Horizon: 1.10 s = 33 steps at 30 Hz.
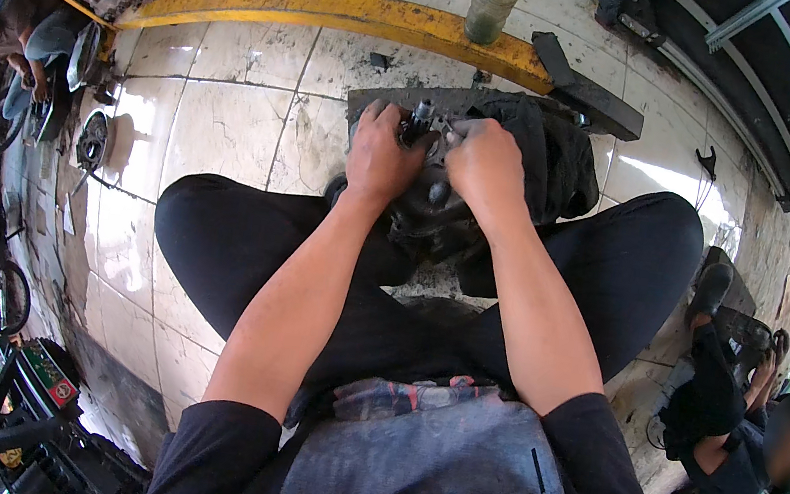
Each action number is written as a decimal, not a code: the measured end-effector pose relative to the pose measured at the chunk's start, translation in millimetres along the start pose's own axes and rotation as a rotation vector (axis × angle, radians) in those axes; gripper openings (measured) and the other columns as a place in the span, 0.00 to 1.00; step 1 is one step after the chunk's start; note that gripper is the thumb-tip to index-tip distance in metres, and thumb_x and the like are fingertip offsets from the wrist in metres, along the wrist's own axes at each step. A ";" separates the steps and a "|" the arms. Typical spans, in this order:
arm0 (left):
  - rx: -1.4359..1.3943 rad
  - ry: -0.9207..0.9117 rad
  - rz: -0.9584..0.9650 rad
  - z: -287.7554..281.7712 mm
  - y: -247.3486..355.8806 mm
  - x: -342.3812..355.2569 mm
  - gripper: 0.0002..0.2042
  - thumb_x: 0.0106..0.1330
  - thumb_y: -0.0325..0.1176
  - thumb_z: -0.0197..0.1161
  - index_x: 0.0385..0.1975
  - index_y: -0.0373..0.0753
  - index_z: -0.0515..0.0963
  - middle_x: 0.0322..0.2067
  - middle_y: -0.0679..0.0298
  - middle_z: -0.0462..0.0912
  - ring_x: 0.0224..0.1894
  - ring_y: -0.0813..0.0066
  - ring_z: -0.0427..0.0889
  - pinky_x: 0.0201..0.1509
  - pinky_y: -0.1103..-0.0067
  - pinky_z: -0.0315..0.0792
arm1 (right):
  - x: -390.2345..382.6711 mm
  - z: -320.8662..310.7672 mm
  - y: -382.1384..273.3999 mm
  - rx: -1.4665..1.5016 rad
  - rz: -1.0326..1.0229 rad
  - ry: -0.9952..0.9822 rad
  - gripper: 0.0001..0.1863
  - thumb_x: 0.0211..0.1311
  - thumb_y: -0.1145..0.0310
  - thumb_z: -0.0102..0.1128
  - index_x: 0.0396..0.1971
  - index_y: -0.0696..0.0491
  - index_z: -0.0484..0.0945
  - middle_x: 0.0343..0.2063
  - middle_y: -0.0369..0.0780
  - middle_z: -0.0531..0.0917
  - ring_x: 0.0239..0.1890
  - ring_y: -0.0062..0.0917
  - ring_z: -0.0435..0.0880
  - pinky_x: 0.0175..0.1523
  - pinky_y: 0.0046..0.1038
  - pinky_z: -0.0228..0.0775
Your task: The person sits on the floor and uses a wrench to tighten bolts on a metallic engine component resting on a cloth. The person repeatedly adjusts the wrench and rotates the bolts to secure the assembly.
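Observation:
A dark, greasy metal engine part [438, 190] sits between my bent legs on a dark board [376, 93], with a short silvery metal shaft [423, 110] standing up from its top. My left hand [383, 149] is curled at the left of the shaft, its fingers closed on the metal there. My right hand [487, 164] is closed at the right side, fingertips at the top of the engine part; what exactly they pinch is too small to make out. A bunched black cloth [568, 165] lies right beside my right hand.
A yellow steel beam [337, 11] crosses beyond the board, near a plastic bottle [492, 8]. Coworkers sit at far left [49, 47] and lower right [722, 435]. Bicycle-like wheels and machinery [10, 294] line the left; a dark metal frame [742, 74] stands at upper right.

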State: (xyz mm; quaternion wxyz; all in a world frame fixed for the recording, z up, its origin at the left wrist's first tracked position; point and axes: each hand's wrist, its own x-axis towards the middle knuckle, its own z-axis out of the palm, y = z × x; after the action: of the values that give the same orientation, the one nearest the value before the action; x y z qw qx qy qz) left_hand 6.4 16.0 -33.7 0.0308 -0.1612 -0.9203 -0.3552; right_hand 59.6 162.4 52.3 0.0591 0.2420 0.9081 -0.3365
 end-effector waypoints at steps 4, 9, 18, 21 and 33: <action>-0.008 -0.087 -0.080 -6.8 4.6 0.4 0.21 0.57 0.42 0.78 0.42 0.33 0.81 0.52 0.38 0.80 0.58 0.35 0.77 0.62 0.55 0.73 | -7.5 -4.8 0.4 0.010 -0.032 0.017 0.11 0.63 0.63 0.65 0.34 0.54 0.89 0.36 0.55 0.88 0.44 0.54 0.87 0.52 0.50 0.79; -0.013 -0.052 -0.016 0.9 -3.8 -2.1 0.21 0.58 0.41 0.77 0.45 0.34 0.81 0.58 0.35 0.77 0.63 0.34 0.74 0.66 0.56 0.71 | 16.7 9.9 3.0 -0.004 -0.058 -0.067 0.10 0.61 0.65 0.64 0.35 0.54 0.89 0.37 0.56 0.88 0.44 0.54 0.87 0.53 0.49 0.80; -0.049 -0.036 -0.106 -8.0 7.2 -6.5 0.26 0.58 0.46 0.78 0.49 0.32 0.83 0.62 0.33 0.74 0.66 0.32 0.71 0.70 0.56 0.69 | 35.7 -64.0 61.4 0.048 -0.011 0.078 0.15 0.66 0.62 0.63 0.47 0.53 0.89 0.43 0.56 0.87 0.50 0.54 0.85 0.56 0.46 0.76; 0.001 -0.034 -0.100 -12.7 14.1 -4.1 0.30 0.54 0.49 0.80 0.50 0.32 0.83 0.60 0.34 0.76 0.65 0.34 0.73 0.69 0.57 0.70 | 51.1 -62.8 100.7 0.115 0.067 0.151 0.19 0.64 0.59 0.68 0.46 0.58 0.87 0.44 0.57 0.87 0.51 0.53 0.85 0.57 0.44 0.76; -0.136 -0.053 -0.097 -16.5 14.8 7.2 0.19 0.54 0.40 0.81 0.39 0.31 0.87 0.33 0.44 0.87 0.39 0.49 0.87 0.45 0.64 0.77 | 35.4 -25.8 123.5 0.003 0.001 0.216 0.23 0.58 0.59 0.77 0.46 0.58 0.83 0.47 0.54 0.87 0.48 0.52 0.86 0.54 0.45 0.78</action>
State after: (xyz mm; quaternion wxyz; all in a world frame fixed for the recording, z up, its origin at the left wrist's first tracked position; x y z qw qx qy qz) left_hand 3.4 17.4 -10.7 -0.0218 -0.1274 -0.9012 -0.4137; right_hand 89.2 274.2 -9.4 -0.0396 0.2775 0.9086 -0.3096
